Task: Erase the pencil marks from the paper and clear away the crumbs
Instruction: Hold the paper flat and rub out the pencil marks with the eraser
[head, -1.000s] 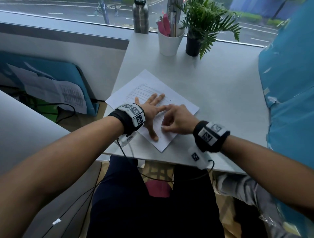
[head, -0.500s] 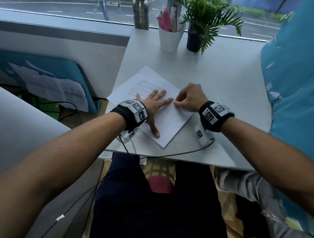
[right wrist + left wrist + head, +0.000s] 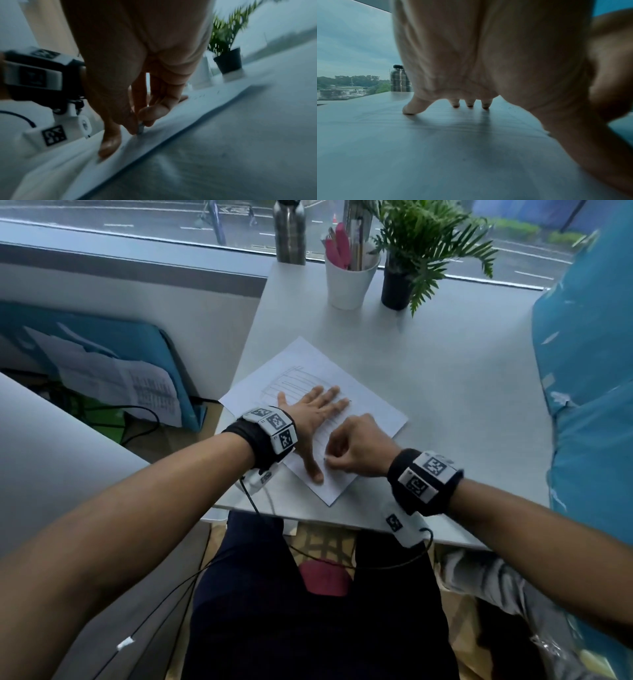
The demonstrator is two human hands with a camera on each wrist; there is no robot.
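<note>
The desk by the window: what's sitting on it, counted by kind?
Sheet of paper with pencil lines: 1
Steel bottle: 1
White cup of pens: 1
Potted fern: 1
Small eraser, pinched by the right hand: 1
Total: 5
The left hand lies flat on the paper.

Both forearms bare, no sleeves. Each wrist carries a black band (image 3: 424, 484) topped with white blocks printed with black-and-white square tags (image 3: 274, 428). A white camera housing (image 3: 402, 525), also tagged, hangs under each wrist, with a thin black cable (image 3: 376, 565) trailing off. Dark navy trousers (image 3: 308, 628) on the lap
</note>
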